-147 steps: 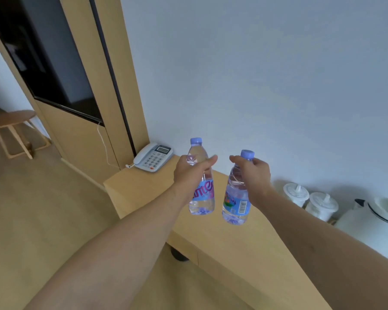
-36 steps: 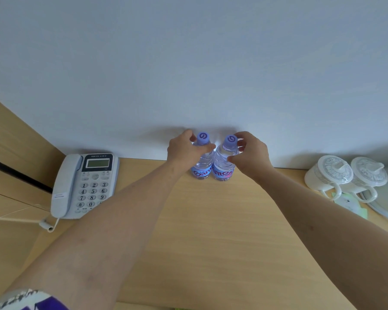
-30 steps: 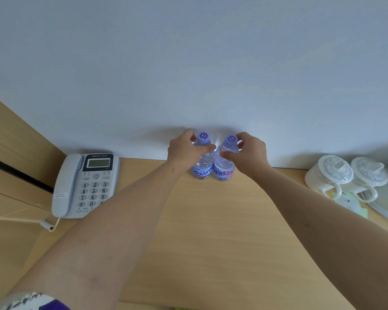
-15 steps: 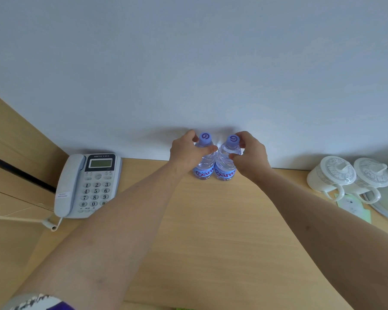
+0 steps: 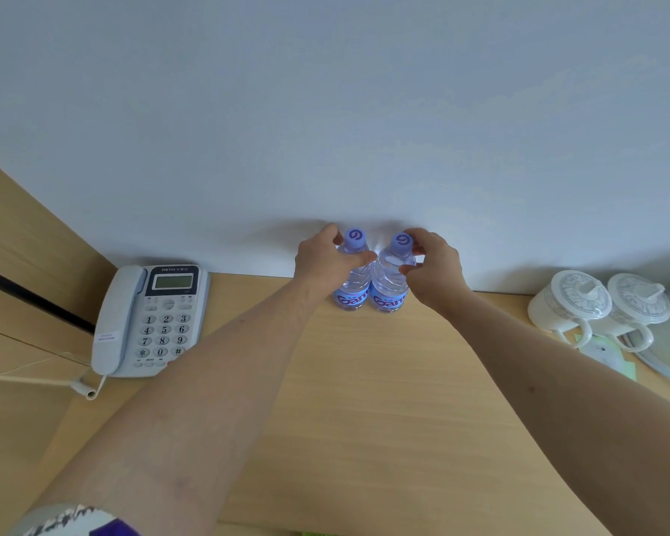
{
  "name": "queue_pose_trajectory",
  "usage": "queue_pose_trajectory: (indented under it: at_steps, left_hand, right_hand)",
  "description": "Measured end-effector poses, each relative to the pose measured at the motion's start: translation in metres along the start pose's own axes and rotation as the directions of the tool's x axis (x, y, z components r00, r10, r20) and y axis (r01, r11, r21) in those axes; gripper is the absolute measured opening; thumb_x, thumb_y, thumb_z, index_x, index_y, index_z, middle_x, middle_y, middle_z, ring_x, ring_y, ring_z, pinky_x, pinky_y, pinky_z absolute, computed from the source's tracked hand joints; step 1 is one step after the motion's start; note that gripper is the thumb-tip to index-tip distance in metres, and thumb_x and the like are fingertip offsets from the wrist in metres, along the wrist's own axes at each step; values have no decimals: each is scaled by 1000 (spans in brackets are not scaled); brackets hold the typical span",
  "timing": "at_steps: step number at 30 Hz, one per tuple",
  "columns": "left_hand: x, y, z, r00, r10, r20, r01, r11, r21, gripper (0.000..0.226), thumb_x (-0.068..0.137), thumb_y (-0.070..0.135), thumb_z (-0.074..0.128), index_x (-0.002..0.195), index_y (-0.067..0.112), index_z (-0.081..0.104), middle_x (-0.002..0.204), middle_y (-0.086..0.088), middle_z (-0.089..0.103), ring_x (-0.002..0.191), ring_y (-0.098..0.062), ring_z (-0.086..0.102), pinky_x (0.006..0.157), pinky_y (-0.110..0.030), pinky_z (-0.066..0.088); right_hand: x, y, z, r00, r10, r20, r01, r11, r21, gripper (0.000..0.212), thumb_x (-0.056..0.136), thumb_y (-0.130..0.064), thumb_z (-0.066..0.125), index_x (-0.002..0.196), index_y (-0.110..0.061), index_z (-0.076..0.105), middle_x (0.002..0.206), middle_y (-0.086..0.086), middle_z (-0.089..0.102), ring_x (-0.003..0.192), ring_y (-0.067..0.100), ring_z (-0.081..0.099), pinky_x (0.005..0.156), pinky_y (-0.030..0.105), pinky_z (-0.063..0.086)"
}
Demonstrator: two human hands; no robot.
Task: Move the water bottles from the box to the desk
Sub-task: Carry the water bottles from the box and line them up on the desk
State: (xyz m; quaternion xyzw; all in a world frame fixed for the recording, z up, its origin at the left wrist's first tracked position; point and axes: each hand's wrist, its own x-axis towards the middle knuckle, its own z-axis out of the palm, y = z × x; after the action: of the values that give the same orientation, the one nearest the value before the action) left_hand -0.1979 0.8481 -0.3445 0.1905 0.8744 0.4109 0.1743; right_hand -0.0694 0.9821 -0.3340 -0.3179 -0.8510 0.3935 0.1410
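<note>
Clear bottles [image 5: 370,282] upright on desk [image 5: 364,400], L hand [image 5: 327,261] & R hand [image 5: 436,270] each gripping one.

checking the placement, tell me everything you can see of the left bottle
The left bottle is a small clear plastic one with ribbed shoulders, a pale purple cap with a swirl mark, and a blue label with pink lettering. It looks full and sealed. It stands upright on the desk close to the wall, right beside the right bottle, seemingly touching it. The left hand grips its upper part below the cap.
</note>
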Motion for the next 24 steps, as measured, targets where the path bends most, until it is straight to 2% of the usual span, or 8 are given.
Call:
queue_pose_trajectory:
  at_steps: [6,9,12,15,18,20,24]
  left_hand:
    - [-6,2,-1,1000,4,15,-5,997,73,61,69,60,82,102,16,56,102,0,63,93,-25,61,73,-32,45]
    - [-10,5,-7,999,34,7,-34,994,102,77,69,65,80,123,17,55,118,-2,61,106,-24,60,80,-32,44]
    - [-16,9,-15,988,141,-65,-129,978,161,75,75,65,75,130,20,53,126,-4,59,112,-24,58,86,-33,45]
    - [-24,17,-21,968,237,-79,-215,951,224,68,80,60,73,132,22,54,130,-5,57,118,-25,55,90,-33,44]
    - [-37,34,-24,946,319,-60,-294,920,257,65,83,57,72,135,23,55,131,-5,57,122,-27,52,92,-33,44]
    - [-47,47,-23,919,394,-28,-368,880,301,65,85,57,69,138,22,54,134,-6,56,126,-28,49,99,-37,44]
    - [-69,85,-11,869,492,44,-473,802,366,69,87,58,66,144,23,49,150,-8,47,140,-27,39,113,-40,34]
  right_hand:
    - [-6,-2,-1,999,34,4,-34,999,-7,54,79,7,58,126,-19,60,120,4,64,111,23,59,86,26,44]
    - [-11,-6,-2,998,62,-29,-62,998,-19,62,80,1,62,137,-21,53,132,5,58,117,23,56,86,24,39]
    - [-18,-11,-3,997,46,-61,-51,996,-78,64,81,-10,70,140,-24,51,134,5,55,119,23,54,87,25,37]
    - [-28,-16,-5,995,43,-92,-56,989,-140,67,82,-21,73,144,-25,47,138,5,53,126,25,49,91,26,35]
    - [-41,-20,-14,991,41,-125,-65,979,-193,72,82,-28,73,147,-25,44,143,4,49,132,27,42,97,29,34]
    - [-52,-22,-27,990,24,-142,-57,970,-235,74,82,-32,73,149,-26,42,146,4,47,134,28,39,103,34,35]
    - [-80,-17,-69,984,11,-178,-73,936,-345,78,83,-42,73,151,-28,37,151,4,41,138,29,34,108,41,36]
